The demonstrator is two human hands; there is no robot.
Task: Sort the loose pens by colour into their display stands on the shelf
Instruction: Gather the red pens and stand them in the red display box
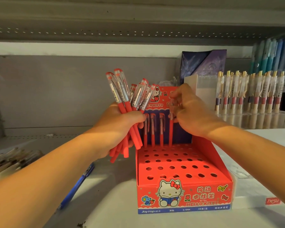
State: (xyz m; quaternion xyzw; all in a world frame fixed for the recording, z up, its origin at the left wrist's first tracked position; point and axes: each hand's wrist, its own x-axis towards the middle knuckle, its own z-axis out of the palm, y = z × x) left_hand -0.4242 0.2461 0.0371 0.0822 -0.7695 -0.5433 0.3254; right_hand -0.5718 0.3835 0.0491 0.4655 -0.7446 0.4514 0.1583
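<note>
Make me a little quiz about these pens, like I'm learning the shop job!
1. True or false: the left hand grips a bunch of red pens.
2. The right hand pinches a single pen at which row of the red stand? A front, B middle, C back.
3. Fill in: the loose pen on the shelf left of the stand is ____.
Key: 1 true; 2 C; 3 blue.

Red pens (pixel 122 102) bunched upright; four stand in red stand's (pixel 184 195) back row.

pens (pixel 153 129) in stand's (pixel 184 197) back row
</note>
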